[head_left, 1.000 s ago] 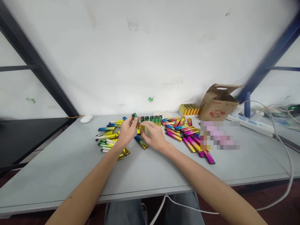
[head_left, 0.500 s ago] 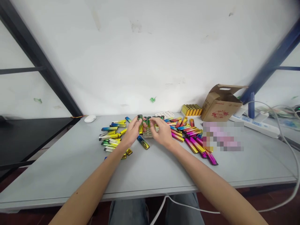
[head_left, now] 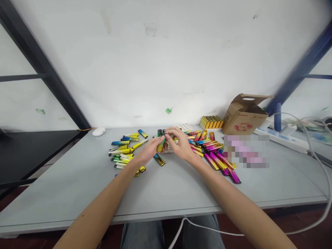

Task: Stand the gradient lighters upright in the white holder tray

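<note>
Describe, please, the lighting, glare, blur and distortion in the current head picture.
Head view: soft light on the white wall, dimmer at the upper right corner; head view: glare streaks the magenta-and-yellow pieces; head view: apparent wide-angle stretch, the dark post slanting strongly; head view: pixelation masks a patch at right; head view: the green-and-yellow piece in the left hand lacks fine detail.

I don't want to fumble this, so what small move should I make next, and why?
I'd probably ease your right hand aside, then lower the lighter toward the tray. Your left hand holds it, your right fingertips crowd its top, though contact is unclear, and upright lighters stand just beyond.
</note>
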Demonstrator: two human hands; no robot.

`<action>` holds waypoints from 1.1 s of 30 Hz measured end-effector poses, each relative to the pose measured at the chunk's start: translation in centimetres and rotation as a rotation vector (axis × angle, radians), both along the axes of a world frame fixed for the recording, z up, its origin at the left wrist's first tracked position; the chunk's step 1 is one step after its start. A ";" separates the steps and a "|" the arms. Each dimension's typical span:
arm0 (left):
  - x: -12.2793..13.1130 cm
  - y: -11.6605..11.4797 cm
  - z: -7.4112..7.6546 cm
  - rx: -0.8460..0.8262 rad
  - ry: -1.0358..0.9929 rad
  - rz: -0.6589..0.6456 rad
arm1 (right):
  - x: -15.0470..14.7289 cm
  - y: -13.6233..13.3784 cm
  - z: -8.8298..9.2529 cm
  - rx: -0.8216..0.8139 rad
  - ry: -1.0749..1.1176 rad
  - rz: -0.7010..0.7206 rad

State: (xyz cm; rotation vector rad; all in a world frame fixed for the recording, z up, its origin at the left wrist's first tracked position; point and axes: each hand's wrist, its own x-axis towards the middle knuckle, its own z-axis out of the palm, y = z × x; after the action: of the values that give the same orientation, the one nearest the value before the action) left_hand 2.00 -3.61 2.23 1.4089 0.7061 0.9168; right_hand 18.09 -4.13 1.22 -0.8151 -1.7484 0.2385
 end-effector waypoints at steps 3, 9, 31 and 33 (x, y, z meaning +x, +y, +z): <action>-0.2 -0.2 0.4 -0.152 -0.087 -0.193 | -0.3 -0.3 0.0 -0.004 0.001 0.049; -0.1 -0.4 0.5 -0.254 -0.075 -0.203 | -0.5 -0.4 -0.1 -0.046 -0.016 0.059; 1.7 -0.9 0.3 -0.205 -0.107 0.016 | 0.1 1.6 -1.4 -0.411 0.253 0.147; 1.7 -0.8 0.3 -0.212 -0.118 0.019 | 0.0 1.5 -1.4 -0.414 0.240 0.147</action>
State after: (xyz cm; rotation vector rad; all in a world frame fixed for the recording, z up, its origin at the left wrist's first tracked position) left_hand 3.68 -4.42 2.49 1.1535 0.7073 0.9039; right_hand 18.07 -2.60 -0.19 -0.9090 -1.5518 0.7849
